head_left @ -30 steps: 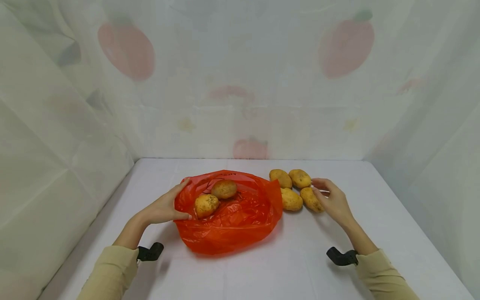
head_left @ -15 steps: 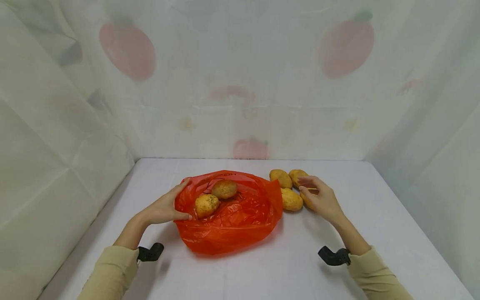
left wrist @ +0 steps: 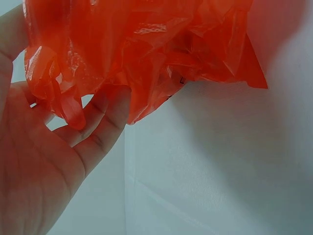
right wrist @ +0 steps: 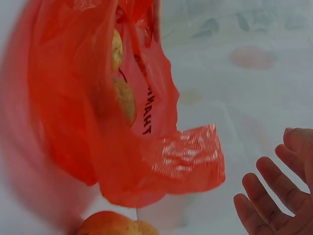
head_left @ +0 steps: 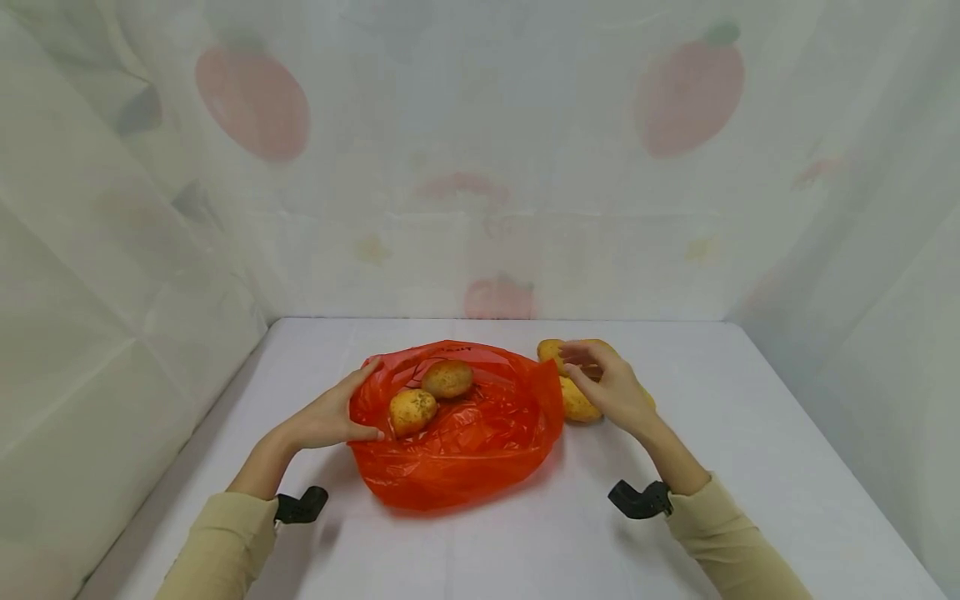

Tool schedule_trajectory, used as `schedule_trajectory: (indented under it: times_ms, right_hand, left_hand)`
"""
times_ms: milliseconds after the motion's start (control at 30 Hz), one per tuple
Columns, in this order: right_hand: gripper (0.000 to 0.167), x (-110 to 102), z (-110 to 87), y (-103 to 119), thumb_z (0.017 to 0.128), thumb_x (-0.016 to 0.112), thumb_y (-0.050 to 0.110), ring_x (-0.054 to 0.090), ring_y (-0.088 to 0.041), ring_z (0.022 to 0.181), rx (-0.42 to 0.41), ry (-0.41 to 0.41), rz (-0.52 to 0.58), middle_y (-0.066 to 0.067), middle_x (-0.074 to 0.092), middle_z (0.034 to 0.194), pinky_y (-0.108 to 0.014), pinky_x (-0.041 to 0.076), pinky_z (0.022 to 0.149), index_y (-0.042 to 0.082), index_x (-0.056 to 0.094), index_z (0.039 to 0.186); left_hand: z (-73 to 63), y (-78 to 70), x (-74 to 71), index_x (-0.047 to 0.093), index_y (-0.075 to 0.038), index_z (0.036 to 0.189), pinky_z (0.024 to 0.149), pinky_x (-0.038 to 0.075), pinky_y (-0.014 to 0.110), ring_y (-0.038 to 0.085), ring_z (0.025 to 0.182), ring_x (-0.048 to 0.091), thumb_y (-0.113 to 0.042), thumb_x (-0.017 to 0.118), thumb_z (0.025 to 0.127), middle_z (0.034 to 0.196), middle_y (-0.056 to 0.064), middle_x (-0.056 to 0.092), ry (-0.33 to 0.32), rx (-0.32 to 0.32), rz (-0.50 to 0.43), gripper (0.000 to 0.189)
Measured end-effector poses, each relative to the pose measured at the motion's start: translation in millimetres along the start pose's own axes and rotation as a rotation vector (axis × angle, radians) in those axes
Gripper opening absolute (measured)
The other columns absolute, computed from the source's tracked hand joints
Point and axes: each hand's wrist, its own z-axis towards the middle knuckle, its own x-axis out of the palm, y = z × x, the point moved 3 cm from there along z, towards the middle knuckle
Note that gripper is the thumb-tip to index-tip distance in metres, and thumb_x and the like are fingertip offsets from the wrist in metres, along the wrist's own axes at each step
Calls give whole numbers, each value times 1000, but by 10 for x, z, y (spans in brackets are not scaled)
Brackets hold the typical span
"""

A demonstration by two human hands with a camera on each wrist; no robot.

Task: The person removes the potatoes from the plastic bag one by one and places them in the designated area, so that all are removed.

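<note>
A red plastic bag [head_left: 480, 467] lies with its mouth spread toward the head camera. Two potatoes [head_left: 412, 412] [head_left: 447, 379] show inside it. My left hand [head_left: 330, 417] holds the bag's left side, thumb at the front and fingers toward the back; in the left wrist view the fingers [left wrist: 105, 127] reach behind the crumpled film. My right hand [head_left: 611, 387] hovers over the loose potatoes [head_left: 581, 403] right of the bag, partly hiding several of them. Its fingers [right wrist: 274, 181] are spread and loosely bent, with nothing between them in the right wrist view.
Everything stands on a white-covered table [head_left: 480, 550]. Pale printed curtains [head_left: 480, 167] rise behind it and on both sides. The bag's right corner [head_left: 551, 392] stands up against the loose potatoes.
My right hand has moved left from beside the right-hand potato, over the loose potatoes toward the bag. My left hand and the bag have stayed in place.
</note>
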Motion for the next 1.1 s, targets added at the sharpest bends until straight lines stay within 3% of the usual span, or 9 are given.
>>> schedule_trajectory:
  times_ms: [367, 767, 1000, 1100]
  right_hand:
    - [30, 203, 194, 191, 88, 61, 9, 61, -23, 98, -43, 55, 42, -11, 63, 111, -38, 53, 83, 3, 57, 117]
    - [31, 397, 354, 292, 89, 61, 14, 59, -18, 104, -31, 145, 102, -7, 60, 117, -33, 52, 85, 12, 56, 120]
    - [31, 508, 439, 319, 89, 61, 18, 61, -15, 103, -23, 184, 40, 1, 62, 116, -28, 52, 85, 18, 57, 119]
    - [33, 560, 474, 327, 90, 60, 19, 60, -15, 105, -21, 221, 33, -2, 61, 119, -32, 51, 87, 14, 56, 122]
  left_hand:
    - [5, 8, -1, 8, -21, 149, 98, 39, 53, 36, 135, 23, -33, 81, 68, 152, 11, 14, 1, 18, 1, 109]
    - [2, -8, -16, 8, -21, 149, 97, 40, 53, 38, 135, 24, -33, 81, 69, 152, 13, 15, 6, 22, 6, 109]
    - [1, -12, -15, 9, -20, 149, 97, 40, 52, 36, 135, 24, -33, 81, 68, 152, 11, 15, 6, 16, 13, 110]
    - [-1, -10, -15, 8, -20, 149, 96, 41, 51, 36, 135, 25, -32, 81, 68, 152, 11, 15, 7, 11, 13, 110]
